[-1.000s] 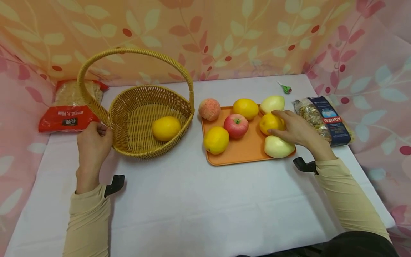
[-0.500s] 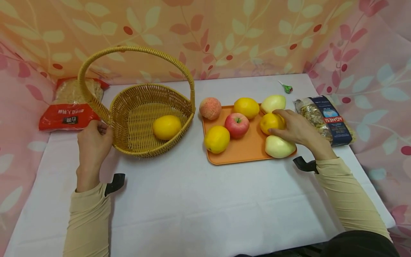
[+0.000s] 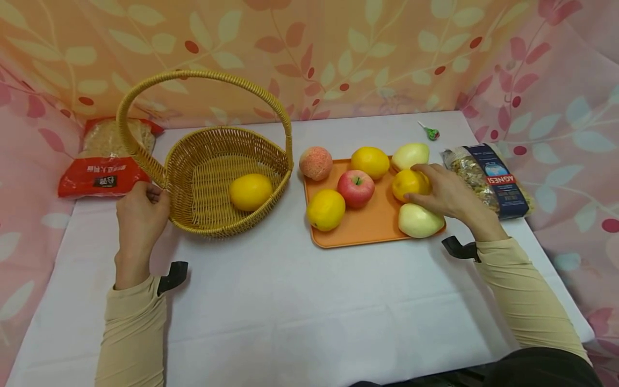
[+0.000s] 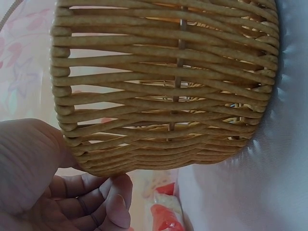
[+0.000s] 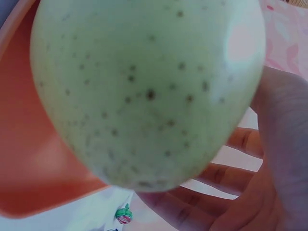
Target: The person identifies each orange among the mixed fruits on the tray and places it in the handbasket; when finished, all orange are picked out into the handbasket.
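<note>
- The right hand (image 3: 447,196) grasps a yellow lemon (image 3: 406,185), fingers on its far side and thumb on its near side, opened about as wide as the fruit.
- That lemon is at the right end of the orange tray (image 3: 369,228), between a far pale green fruit (image 3: 410,155) and a near pale green fruit (image 3: 419,221).
- In the right wrist view the near pale green fruit, speckled with dark dots, hides much of the grip; whether the hand also touches it, I cannot tell.
- The left hand (image 3: 143,212) pinches the rim of the wicker basket (image 3: 208,180) at its left end, thumb and fingers curled together there.
- A yellow fruit (image 3: 251,192) lies inside the basket, toward the right.
- Left of the right hand, the tray also carries a red apple (image 3: 355,188), a far lemon (image 3: 369,163) and a near-left lemon (image 3: 326,209).
- A peach (image 3: 316,163) sits at the tray's far left corner.
- Basket and tray stand on the white-covered desk (image 3: 290,295).
</note>
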`<state>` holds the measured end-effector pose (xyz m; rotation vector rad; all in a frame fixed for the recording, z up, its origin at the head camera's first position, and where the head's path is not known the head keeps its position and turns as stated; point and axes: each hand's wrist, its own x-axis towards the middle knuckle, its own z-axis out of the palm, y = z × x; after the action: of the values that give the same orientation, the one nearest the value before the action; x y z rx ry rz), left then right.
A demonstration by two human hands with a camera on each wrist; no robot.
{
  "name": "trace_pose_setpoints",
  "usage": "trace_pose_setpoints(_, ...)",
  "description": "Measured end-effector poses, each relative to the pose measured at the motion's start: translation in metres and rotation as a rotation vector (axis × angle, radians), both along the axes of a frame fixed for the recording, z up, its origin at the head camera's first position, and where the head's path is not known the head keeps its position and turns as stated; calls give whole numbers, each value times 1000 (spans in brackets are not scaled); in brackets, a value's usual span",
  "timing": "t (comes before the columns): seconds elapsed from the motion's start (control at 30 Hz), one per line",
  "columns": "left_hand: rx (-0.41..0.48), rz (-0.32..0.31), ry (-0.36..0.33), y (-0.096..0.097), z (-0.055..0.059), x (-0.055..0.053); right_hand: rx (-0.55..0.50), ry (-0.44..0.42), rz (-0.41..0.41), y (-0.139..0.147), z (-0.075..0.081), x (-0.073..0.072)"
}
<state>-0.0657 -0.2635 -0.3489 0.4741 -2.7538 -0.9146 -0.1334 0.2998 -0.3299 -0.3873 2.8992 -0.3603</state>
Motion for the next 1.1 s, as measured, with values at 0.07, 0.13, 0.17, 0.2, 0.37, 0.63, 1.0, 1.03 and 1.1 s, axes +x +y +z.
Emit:
trace_pose_setpoints(0.07, 0, -1, 1, 0, -1, 0, -13, 23, 2, 0, 1, 1)
trace_pose_setpoints(0.13, 0, -3, 3, -1, -2, -1, -21, 46, 3, 0, 4, 2)
trace_pose_setpoints(0.17, -1, -4, 4, -1, -2, -1, -26, 55, 3, 0, 5, 3)
trace_pose_setpoints(0.2, -1, -5, 4, -1, -2, -1, -27, 62, 1, 0, 6, 3)
trace_pose_setpoints(0.37, 5, -6, -1, -1, -2, -2, -45, 111, 7, -4, 14, 7)
trace_pose_setpoints(0.63, 6, 0, 5, -1, -4, -2, -83, 245, 51, -13, 24, 11)
trace_pose_setpoints(1.0, -5, 3, 11, -2, -4, -2, -162, 432, 134, -39, 39, 16)
trace_pose_setpoints(1.03, -3, 2, 9, -2, -3, -1, -166, 443, 146, -42, 40, 16)
trace_pose_setpoints(1.1, 2, -2, 3, -2, -2, -1, -184, 471, 178, -47, 43, 16)
